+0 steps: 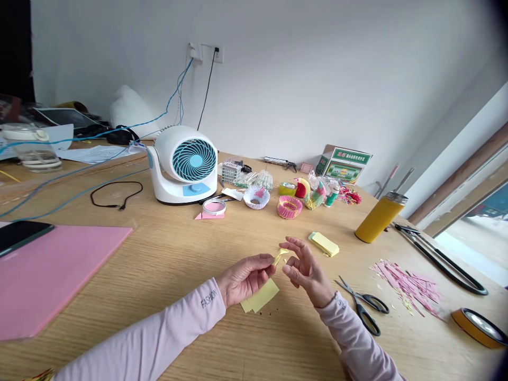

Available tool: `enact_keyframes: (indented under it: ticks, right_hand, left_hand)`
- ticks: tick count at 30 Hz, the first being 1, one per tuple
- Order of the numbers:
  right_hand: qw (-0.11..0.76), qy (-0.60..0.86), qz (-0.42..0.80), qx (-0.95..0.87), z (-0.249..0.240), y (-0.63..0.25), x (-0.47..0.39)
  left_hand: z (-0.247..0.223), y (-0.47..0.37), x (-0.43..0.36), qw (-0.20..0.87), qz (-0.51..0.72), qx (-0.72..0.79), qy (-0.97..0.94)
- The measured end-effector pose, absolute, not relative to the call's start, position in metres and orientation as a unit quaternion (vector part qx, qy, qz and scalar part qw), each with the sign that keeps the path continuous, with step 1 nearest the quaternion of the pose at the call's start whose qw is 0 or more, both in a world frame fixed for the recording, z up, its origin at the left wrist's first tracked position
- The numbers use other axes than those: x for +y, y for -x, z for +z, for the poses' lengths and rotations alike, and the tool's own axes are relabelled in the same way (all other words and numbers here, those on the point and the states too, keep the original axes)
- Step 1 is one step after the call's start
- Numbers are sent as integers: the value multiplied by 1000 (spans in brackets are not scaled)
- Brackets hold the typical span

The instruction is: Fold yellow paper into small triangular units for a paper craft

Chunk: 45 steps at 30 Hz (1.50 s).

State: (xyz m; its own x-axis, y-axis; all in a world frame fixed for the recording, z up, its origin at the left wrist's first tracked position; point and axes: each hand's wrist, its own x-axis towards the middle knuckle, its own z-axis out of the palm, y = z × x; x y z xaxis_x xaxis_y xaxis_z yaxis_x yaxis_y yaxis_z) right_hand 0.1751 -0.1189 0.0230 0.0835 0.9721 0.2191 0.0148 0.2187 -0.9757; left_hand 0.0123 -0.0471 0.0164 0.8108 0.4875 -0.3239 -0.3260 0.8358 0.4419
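Folded yellow paper slants up and rightward above the worktop, its lower end pinched by our left hand, its upper end just beside our right hand's parted fingers.

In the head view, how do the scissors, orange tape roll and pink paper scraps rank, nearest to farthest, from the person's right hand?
From the right hand:
1. Scissors, to its right.
2. Pink paper scraps, right of the scissors.
3. Orange tape roll, near the picture's right edge.
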Motion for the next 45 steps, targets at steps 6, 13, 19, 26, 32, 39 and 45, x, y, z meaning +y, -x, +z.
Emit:
enact_keyframes:
  ticks: [6,13,19,26,32,39,45]
  right_hand:
    - [572,461,430,-525,18,-166,-115]
    - [594,521,352,-502,15,-171,-111]
    - [571,534,326,-531,11,-169,-112]
    - [607,483,398,-490,7,-163,-113]
    - [641,454,430,-445,7,-158,-115]
    - [656,427,455,-425,9,-156,-116]
    - [660,416,452,-432,9,-155,-118]
  left_hand:
    - [21,-11,-53,952,136,209,-179]
    - [22,-15,-56,783,315,209,-495]
    - [15,-19,-57,687,359,223,-591]
    - [17,-18,-59,691,356,215,-591]
    - [22,-16,-61,694,345,220,-592]
    - [26,-15,-64,702,344,215,-585]
    - [29,-15,-65,708,340,210,-582]
